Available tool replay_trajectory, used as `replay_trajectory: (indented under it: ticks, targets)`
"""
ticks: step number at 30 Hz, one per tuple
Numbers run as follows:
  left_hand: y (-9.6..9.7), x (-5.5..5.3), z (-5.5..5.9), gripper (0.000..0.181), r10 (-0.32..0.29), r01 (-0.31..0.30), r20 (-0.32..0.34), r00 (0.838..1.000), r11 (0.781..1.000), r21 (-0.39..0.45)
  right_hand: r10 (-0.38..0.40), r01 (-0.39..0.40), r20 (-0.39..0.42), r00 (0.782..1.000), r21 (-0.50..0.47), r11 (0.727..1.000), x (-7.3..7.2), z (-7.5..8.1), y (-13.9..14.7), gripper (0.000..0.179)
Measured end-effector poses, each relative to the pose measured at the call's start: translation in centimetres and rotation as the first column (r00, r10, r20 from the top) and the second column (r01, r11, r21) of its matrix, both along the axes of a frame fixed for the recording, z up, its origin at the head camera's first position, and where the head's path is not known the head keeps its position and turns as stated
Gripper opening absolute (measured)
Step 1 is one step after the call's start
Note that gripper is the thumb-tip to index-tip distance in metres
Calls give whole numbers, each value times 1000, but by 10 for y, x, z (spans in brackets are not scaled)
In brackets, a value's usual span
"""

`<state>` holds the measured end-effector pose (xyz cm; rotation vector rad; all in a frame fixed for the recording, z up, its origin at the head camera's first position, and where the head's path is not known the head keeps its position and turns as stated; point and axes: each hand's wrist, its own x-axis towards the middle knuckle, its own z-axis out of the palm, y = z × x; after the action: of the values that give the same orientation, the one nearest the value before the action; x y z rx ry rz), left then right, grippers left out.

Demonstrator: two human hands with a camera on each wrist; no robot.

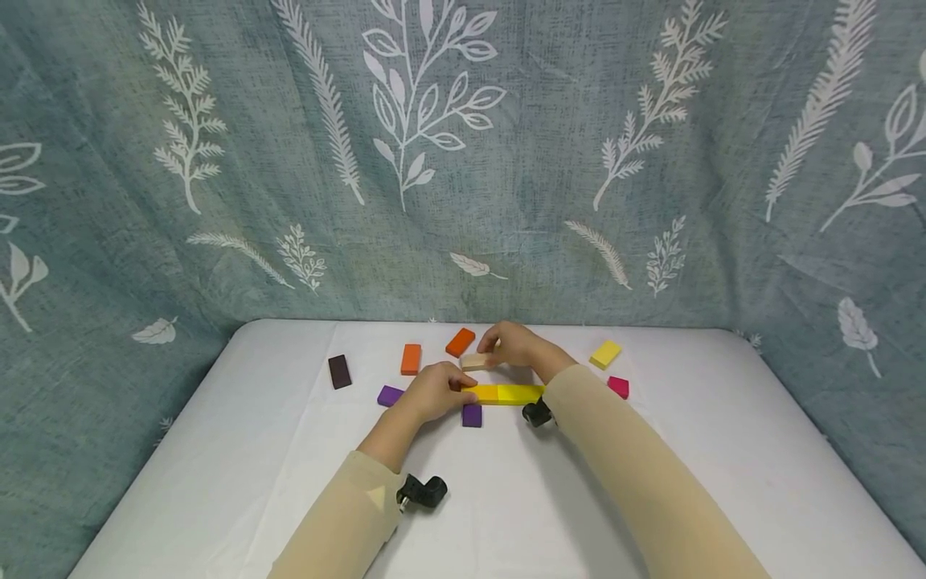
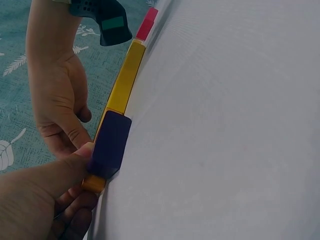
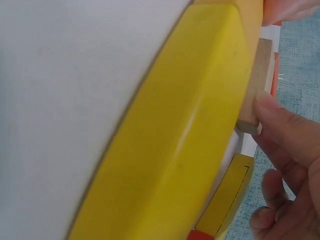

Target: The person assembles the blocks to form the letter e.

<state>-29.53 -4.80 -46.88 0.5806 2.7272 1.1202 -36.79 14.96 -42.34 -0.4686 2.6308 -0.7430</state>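
Observation:
My left hand [image 1: 434, 392] pinches the left end of a deep yellow block [image 1: 483, 394], thumb on the near side. A brighter yellow block [image 1: 522, 394] lies end to end with it on the right. Just behind this row, my right hand [image 1: 512, 346] grips the right end of a plain wooden block [image 1: 473, 363] between thumb and fingers. The right wrist view shows the thumb on that wooden block [image 3: 256, 87], beyond the large bright yellow block [image 3: 170, 130]. A purple block [image 1: 472, 416] stands in front of the row; in the left wrist view it hides part of the pinched block.
Two orange blocks [image 1: 411, 359] lie behind my left hand, and a dark brown block [image 1: 339, 371] is farther left. Another purple block [image 1: 389, 396] sits left of that hand. At the right are a yellow block [image 1: 605, 355] and a red block [image 1: 618, 387].

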Motion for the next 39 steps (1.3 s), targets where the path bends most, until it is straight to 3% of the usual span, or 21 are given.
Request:
replay_trajectory:
  ticks: [5, 14, 25, 39]
  targets:
    - [0, 0, 0, 21, -7, 7, -7, 1000, 1000, -2, -9, 11, -63, 998, 34, 999, 0, 1, -3, 22]
    - [0, 0, 2, 20, 1, -1, 0, 1000, 1000, -13, -102, 109, -111, 989, 58, 992, -1, 0, -6, 22]
    - [0, 1, 1, 21, 1, -1, -2, 1000, 1000, -12, -186, 189, -110, 976, 17, 982, -5, -8, -3, 23]
    - [1, 1, 0, 21, 6, -6, -3, 1000, 1000, -19, -229, 231, -112, 967, 2, 973, -12, -15, 0, 24]
